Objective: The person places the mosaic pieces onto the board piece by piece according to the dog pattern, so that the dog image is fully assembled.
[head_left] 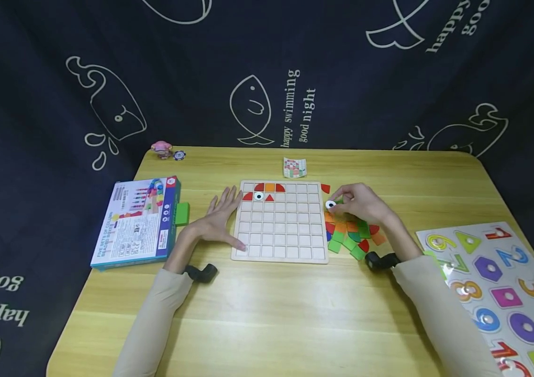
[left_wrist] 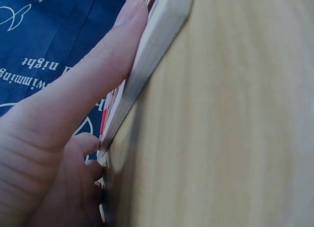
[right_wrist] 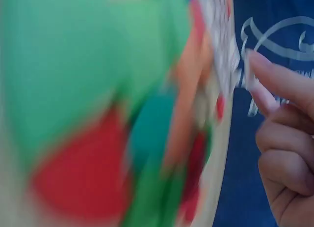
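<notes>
Right of grid board (head_left: 281, 225): number sheet (head_left: 493, 283) cut off by edge; loose tiles (right_wrist: 149, 131) blurred, right-wrist view. Behind grid board: picture card (head_left: 295, 168) detail too small to tell.

Pale glare is brightening the tabletop (head_left: 290, 301) while the curtain (head_left: 191, 68) is looking dim, the board (left_wrist: 149, 50) is casting a soft shadow in the left wrist view, and the tiles (right_wrist: 83, 173) are blurring heavily in the right one.

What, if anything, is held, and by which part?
The right hand pinches a white eye piece by its edge; the left hand just touches the board.
</notes>
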The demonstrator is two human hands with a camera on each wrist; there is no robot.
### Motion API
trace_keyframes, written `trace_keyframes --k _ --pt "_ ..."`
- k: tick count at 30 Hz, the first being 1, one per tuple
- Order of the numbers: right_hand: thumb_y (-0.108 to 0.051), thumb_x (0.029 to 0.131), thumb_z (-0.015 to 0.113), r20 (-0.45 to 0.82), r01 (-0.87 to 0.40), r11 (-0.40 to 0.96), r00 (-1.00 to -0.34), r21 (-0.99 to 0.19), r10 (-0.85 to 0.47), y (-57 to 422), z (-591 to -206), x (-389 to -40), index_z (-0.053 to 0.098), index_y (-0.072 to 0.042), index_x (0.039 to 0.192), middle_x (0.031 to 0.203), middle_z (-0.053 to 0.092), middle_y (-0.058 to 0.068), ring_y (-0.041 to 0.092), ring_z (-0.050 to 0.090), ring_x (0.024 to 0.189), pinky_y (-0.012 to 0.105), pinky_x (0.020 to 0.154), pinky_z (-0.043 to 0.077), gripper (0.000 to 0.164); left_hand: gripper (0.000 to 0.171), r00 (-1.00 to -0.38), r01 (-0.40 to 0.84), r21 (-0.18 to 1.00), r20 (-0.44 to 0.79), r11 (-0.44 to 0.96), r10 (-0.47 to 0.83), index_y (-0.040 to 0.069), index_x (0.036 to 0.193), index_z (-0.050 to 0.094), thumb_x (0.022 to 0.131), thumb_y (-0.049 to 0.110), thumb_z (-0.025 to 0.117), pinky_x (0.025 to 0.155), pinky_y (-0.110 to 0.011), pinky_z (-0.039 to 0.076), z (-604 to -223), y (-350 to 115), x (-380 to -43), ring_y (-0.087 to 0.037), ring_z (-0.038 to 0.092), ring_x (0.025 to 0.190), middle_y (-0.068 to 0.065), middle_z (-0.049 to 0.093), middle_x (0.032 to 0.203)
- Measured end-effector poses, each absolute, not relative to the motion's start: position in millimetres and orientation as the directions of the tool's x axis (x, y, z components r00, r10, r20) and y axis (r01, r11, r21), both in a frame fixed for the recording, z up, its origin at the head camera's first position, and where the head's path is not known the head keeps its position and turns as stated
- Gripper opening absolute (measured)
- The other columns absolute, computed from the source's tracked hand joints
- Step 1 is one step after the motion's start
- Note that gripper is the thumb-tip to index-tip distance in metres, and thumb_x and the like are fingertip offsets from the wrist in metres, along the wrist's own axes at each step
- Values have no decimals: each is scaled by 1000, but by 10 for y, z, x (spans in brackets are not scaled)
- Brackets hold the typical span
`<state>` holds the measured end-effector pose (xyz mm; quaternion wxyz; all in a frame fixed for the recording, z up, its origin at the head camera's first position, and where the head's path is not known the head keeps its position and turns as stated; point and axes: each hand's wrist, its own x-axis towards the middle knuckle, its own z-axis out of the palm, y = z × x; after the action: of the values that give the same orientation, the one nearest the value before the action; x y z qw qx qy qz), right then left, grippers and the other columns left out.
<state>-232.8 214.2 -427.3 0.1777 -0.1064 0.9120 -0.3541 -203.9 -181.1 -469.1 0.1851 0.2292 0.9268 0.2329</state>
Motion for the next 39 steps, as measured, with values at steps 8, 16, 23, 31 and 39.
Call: trace_keyframes --k 8,16,23,31,39 --pt "-24 79 80 -238 -11 666 -930 -746 -281 1197 -4274 -2438 70 -11 100 56 41 -3 15 36 51 26 50 33 26 145 -825 345 507 -238 790 512 17 155 -10 55 68 81 120 -56 -12 -4698 -1826 -2045 -29 -23 149 -11 -22 161" --pt "-25 73 85 -199 13 720 -964 -694 -174 839 -4387 -2550 71 -10 85 60 55 -3 14 45 57 26 49 35 23 146 -826 351 508 -227 787 515 16 155 -10 54 69 82 121 -55 -12 -4710 -1796 -2041 -29 -22 149 -11 -21 161" --pt "-29 72 85 -183 -10 748 -967 -664 -175 883 -4372 -2577 72 -14 89 102 68 9 15 47 59 27 51 37 26 145 -825 348 516 -228 783 518 17 155 -10 55 68 82 120 -56 -12 -4710 -1809 -2048 -29 -22 149 -11 -22 161" --pt "-15 77 81 -177 -79 647 -930 -758 -322 916 -4412 -2641 77 -15 103 108 62 13 13 35 60 25 57 30 26 145 -829 344 518 -224 784 512 18 155 -10 55 70 80 121 -55 -12 -4717 -1837 -2051 -27 -23 149 -10 -22 161" --pt "-19 70 87 -159 -90 668 -940 -739 -302 935 -4453 -2651 78 -15 96 101 65 3 14 40 61 26 54 33 27 144 -827 352 522 -215 777 519 17 155 -9 56 68 82 120 -56 -12 -4717 -1836 -2049 -29 -22 149 -11 -21 161"
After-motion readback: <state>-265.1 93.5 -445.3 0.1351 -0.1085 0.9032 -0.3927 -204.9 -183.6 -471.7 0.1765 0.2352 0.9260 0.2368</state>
